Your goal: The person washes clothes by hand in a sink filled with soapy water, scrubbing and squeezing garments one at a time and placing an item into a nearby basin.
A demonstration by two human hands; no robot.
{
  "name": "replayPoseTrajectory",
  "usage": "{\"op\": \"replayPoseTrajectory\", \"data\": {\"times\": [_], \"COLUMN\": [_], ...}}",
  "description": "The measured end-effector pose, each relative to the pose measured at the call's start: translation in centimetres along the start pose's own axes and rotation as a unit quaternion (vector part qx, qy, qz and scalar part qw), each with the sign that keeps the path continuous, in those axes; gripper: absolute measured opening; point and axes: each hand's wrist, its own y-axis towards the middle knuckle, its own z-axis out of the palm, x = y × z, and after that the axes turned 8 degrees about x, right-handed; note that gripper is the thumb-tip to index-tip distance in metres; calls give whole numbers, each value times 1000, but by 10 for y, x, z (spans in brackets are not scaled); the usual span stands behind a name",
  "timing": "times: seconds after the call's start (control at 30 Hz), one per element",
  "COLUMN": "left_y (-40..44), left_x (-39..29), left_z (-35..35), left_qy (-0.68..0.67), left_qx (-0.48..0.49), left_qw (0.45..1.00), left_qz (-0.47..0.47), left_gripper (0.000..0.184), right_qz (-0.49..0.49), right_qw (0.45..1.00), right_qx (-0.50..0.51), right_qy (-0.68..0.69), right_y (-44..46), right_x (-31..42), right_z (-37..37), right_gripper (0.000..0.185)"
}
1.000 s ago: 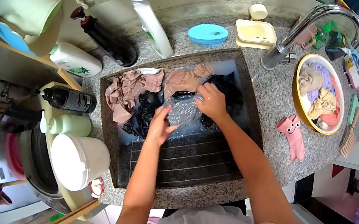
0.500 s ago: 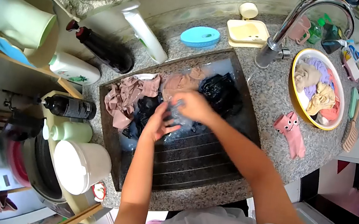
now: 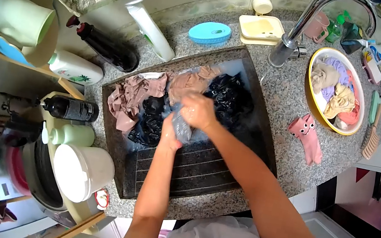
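Over the dark stone sink (image 3: 192, 169), my left hand (image 3: 169, 133) is closed round a wet grey cloth (image 3: 182, 126). My right hand (image 3: 198, 110), slightly blurred, is closed on the upper end of the same cloth. Behind the hands lies a tan cloth (image 3: 188, 84) in cloudy water. Black cloth (image 3: 229, 98) lies to the right of them, and another black cloth (image 3: 150, 122) to the left. A dusty pink cloth (image 3: 133, 97) rests in the sink's left corner.
Right of the sink are a faucet (image 3: 285, 49), a basin of clothes (image 3: 308, 96), a pink sock (image 3: 308, 141) and a brush (image 3: 371, 141). A blue soap dish (image 3: 210, 32) and a cream dish (image 3: 261, 30) stand behind. Bottles and a white bucket (image 3: 101, 169) are at left.
My hands have come together on the grey cloth, which was spread between them and is now bunched. My left hand has closed from open fingers. The view has shifted slightly.
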Motion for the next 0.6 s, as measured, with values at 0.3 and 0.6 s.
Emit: {"op": "replayPoseTrajectory", "data": {"times": [0.3, 0.6], "left_y": [2, 4], "left_x": [7, -36], "left_z": [-26, -8], "left_qy": [738, 260], "left_qx": [-79, -48], "left_qw": [645, 959], "left_qz": [182, -101], "left_gripper": [91, 61], "right_qz": [-47, 268], "right_qw": [968, 909], "right_qx": [186, 317], "right_qy": [-160, 21], "right_y": [-44, 10], "right_x": [-46, -67], "right_z": [-18, 4], "right_gripper": [27, 18]}}
